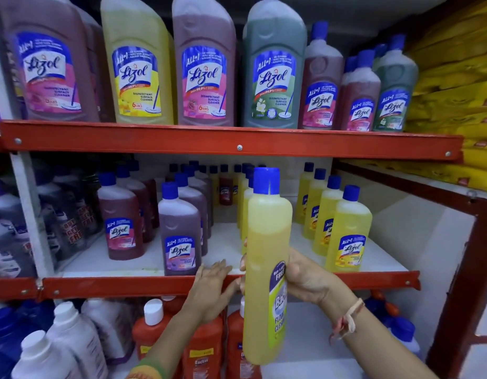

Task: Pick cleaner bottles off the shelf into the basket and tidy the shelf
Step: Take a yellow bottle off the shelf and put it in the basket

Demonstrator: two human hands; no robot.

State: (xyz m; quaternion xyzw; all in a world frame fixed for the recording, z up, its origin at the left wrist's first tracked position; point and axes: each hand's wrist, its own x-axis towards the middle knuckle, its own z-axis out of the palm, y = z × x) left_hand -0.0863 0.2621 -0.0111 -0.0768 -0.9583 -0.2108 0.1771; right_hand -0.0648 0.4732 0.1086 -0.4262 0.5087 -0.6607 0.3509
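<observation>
Before middle shelf's red rail (127,287), your right hand (305,277) wraps one yellow bottle (265,255), upright. Left hand (212,285) flat on rail, fingers together. Four yellow bottles (346,236) right; far rows blurred, perhaps more.

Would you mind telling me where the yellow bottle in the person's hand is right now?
In the head view the yellow bottle is centre-frame, upright in the right hand, in front of the middle shelf's red rail, with the left hand just beside it.
</observation>
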